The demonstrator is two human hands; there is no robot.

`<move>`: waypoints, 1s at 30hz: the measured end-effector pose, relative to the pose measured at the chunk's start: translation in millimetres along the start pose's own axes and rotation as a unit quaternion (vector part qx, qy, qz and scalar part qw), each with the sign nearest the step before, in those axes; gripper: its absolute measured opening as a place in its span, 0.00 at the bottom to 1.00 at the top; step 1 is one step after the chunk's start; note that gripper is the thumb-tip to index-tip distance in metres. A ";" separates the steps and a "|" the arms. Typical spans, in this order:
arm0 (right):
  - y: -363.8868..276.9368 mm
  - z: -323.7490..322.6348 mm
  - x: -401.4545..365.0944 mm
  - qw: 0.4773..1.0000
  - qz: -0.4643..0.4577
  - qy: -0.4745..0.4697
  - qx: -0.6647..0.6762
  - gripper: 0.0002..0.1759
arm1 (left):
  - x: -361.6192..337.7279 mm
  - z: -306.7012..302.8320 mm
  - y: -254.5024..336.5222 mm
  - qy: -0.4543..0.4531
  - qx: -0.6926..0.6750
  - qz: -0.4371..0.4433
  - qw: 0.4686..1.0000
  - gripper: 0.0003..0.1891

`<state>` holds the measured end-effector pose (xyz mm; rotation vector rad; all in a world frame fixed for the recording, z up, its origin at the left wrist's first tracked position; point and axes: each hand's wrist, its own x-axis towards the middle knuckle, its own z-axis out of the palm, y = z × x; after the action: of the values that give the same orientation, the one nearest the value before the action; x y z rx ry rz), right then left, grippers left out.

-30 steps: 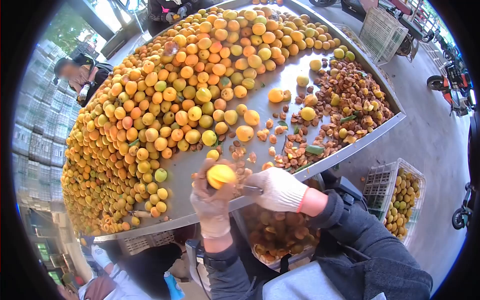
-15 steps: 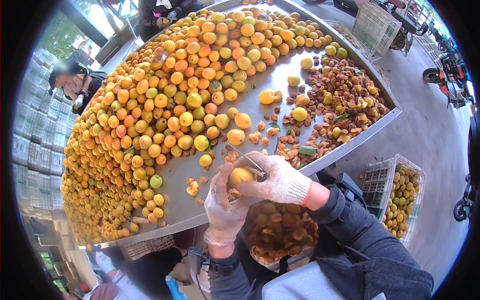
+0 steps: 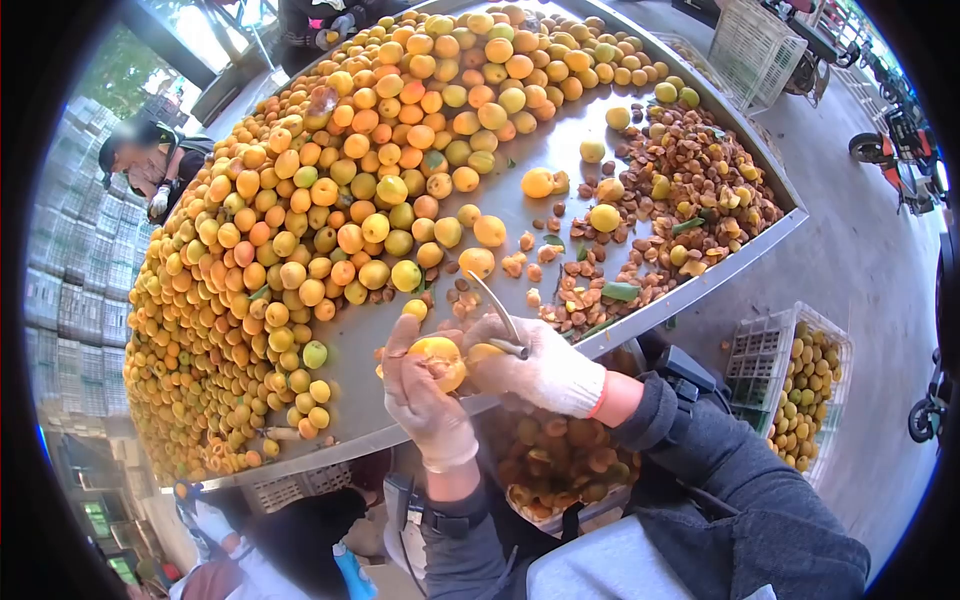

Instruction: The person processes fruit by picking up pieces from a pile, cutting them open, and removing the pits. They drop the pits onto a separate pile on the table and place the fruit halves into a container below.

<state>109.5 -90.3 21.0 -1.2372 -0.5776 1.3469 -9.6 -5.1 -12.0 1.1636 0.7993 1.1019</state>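
Observation:
My left hand (image 3: 428, 412), in a pale glove, holds an opened apricot half (image 3: 442, 362) with its cut face showing a torn, brownish middle. Close beside it, my gloved right hand (image 3: 560, 368) grips a thin curved metal knife (image 3: 494, 305), its blade pointing up and away. Another apricot piece (image 3: 482, 354) shows at the fingers of my right hand, partly hidden by them. Both hands are over the near edge of the metal table (image 3: 555, 150). Below them stands a container of apricot halves (image 3: 565, 450), blurred and partly covered by my arms.
A large heap of whole apricots (image 3: 330, 200) covers the table's left and far side. Brown pits and scraps (image 3: 690, 190) lie at the right, near the raised rim. A crate of apricots (image 3: 800, 390) is on the floor at right. Another person (image 3: 160, 165) is at far left.
The apricot, whole-looking between both hands before, is now parted in two. My left hand has moved left with one half, and the knife blade has swung more upright.

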 end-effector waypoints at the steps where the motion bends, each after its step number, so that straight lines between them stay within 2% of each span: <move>1: -4.5 -1.3 -1.1 1.000 -0.001 -0.004 -0.001 0.18 | 2.3 -2.7 5.4 0.003 0.000 0.003 1.000 0.21; 3: -14.5 -14.2 -6.4 0.995 0.053 -0.083 -0.005 0.18 | 8.7 -11.4 15.3 0.005 -0.075 -0.080 0.994 0.23; 4: -14.5 -22.2 -7.4 0.986 0.081 -0.115 -0.084 0.21 | 11.1 -13.7 15.9 0.035 -0.078 -0.098 0.992 0.26; 5: -7.1 -29.4 -7.6 0.986 0.081 -0.120 -0.085 0.21 | 12.1 -16.5 17.7 0.038 -0.077 -0.095 0.992 0.26; 6: 3.1 -36.5 -5.5 0.962 -0.025 -0.152 -0.224 0.23 | 12.7 -18.9 19.3 0.042 -0.097 -0.143 0.984 0.27; 7: 10.3 -40.0 -3.5 0.909 -0.131 -0.179 -0.354 0.24 | 12.6 -21.1 19.7 0.046 -0.117 -0.192 0.973 0.28; 8: -12.2 -32.0 -8.7 0.902 -0.015 -0.135 -0.410 0.26 | 11.9 -22.7 18.4 0.049 -0.117 -0.192 0.973 0.28; 9: -4.6 -30.6 -6.9 0.912 -0.118 -0.044 -0.390 0.21 | 10.8 -23.4 16.1 0.024 -0.119 -0.212 0.970 0.29; 11: -1.2 -23.4 1.0 0.935 -0.247 0.091 -0.236 0.14 | 8.1 -19.2 14.1 -0.005 -0.121 -0.234 0.965 0.30; 12: -5.3 -23.7 0.5 0.935 -0.247 0.093 -0.237 0.14 | 5.5 -13.4 14.5 -0.011 -0.094 -0.238 0.967 0.30; 14: -17.5 -25.0 -2.9 0.960 -0.239 0.141 0.032 0.11 | 0.2 -2.9 8.6 -0.020 -0.067 -0.243 0.968 0.30; 15: -18.6 -21.8 -2.2 0.960 -0.239 0.145 0.033 0.11 | -2.9 0.6 1.2 -0.035 -0.047 -0.233 0.971 0.30; 16: -18.9 -15.8 0.2 0.935 -0.270 0.149 0.178 0.10 | -5.3 2.6 -3.2 -0.050 -0.027 -0.223 0.973 0.30; 17: -18.8 -12.2 2.2 0.888 -0.296 0.149 0.319 0.10 | -6.4 2.4 -3.3 -0.053 -0.026 -0.225 0.973 0.30; 19: -16.4 -13.3 2.8 0.878 -0.309 0.153 0.332 0.12 | -8.7 1.6 -2.9 -0.115 0.106 -0.219 0.963 0.27; 23: -17.8 -13.2 -3.9 0.872 -0.327 0.157 0.329 0.11 | -16.4 15.5 -8.6 -0.144 0.133 -0.185 0.963 0.29; 25: -15.7 -16.9 -4.3 0.897 -0.357 0.140 0.219 0.11 | -20.5 26.4 -0.3 -0.162 0.105 -0.216 0.957 0.30; 27: -17.2 -16.0 -5.6 0.900 -0.353 0.151 0.206 0.11 | -23.2 26.2 -4.9 -0.160 0.120 -0.212 0.957 0.30; 29: -17.0 -14.8 -5.4 0.917 -0.350 0.133 0.138 0.10 | -26.2 23.3 -13.5 -0.154 0.135 -0.209 0.956 0.30; 30: -18.6 -17.4 -6.7 0.924 -0.336 0.109 0.149 0.10 | -27.2 21.3 -19.2 -0.160 0.137 -0.174 0.962 0.29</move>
<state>131.0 -98.0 34.0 -0.8102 -0.5448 0.6736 6.8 -37.9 -26.8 1.3286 0.8775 0.5049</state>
